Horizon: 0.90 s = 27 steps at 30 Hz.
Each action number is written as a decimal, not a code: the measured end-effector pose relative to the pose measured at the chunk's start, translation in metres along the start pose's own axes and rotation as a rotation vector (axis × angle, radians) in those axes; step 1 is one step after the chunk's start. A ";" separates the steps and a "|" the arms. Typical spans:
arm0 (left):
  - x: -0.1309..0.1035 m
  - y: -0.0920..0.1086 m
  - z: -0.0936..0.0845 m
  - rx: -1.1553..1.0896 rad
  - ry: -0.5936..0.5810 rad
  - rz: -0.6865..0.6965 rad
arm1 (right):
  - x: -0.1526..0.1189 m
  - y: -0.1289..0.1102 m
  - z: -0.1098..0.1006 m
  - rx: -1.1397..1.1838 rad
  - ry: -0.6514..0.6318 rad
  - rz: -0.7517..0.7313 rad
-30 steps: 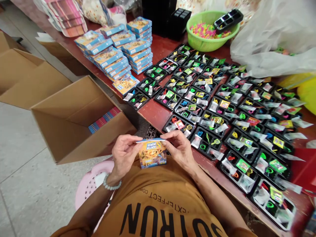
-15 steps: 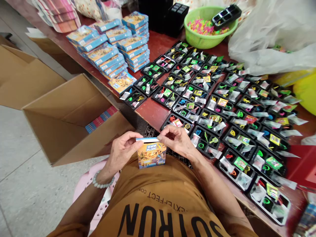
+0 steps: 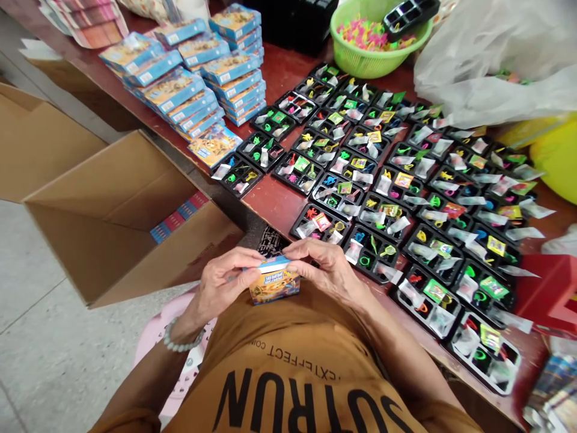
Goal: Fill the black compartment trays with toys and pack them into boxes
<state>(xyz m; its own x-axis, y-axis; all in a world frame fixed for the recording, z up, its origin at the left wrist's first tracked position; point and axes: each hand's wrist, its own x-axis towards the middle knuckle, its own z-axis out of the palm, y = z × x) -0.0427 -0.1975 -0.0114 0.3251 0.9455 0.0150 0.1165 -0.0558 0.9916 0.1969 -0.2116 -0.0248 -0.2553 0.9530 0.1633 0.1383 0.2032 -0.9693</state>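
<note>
the left hand (image 3: 223,285) pinches the left end of the small box (image 3: 274,284) between thumb and fingers, and the right hand (image 3: 329,270) grasps the upper right corner in same way. this box is upright, at the middle of the frame, close before the brown shirt (image 3: 288,355); i judge that the holding from both ends makes it steady and leaves its front uncovered.

at the upper left, blue boxes (image 3: 175,90) lie flat in piles, probably to save space on the red table (image 3: 273,204). on the right side, black trays (image 3: 507,388) lie side by side, openings up, perhaps so the small toys inside do not spill. the open carton (image 3: 166,258) stands at the left, near the left hand.
</note>
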 end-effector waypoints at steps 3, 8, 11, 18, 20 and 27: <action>-0.001 0.002 0.002 0.033 0.092 -0.002 | 0.004 -0.001 0.006 0.032 0.048 0.082; 0.032 -0.001 -0.002 0.306 0.396 0.220 | 0.047 -0.009 0.005 -0.031 0.157 0.009; 0.068 -0.006 -0.008 0.356 0.489 0.464 | 0.082 -0.010 -0.007 -0.130 0.183 -0.166; 0.126 -0.024 0.002 0.303 0.502 0.646 | 0.121 0.015 -0.035 -0.352 0.231 -0.449; 0.126 -0.029 0.007 0.279 0.459 0.611 | 0.117 0.021 -0.037 -0.428 0.236 -0.476; 0.106 -0.028 0.009 0.241 0.369 0.409 | 0.113 0.024 -0.040 -0.608 0.210 -0.551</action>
<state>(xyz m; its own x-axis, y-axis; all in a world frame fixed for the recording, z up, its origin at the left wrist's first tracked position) -0.0029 -0.0984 -0.0388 0.0468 0.8783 0.4759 0.2743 -0.4694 0.8393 0.2093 -0.0900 -0.0223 -0.2624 0.6919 0.6726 0.5525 0.6792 -0.4831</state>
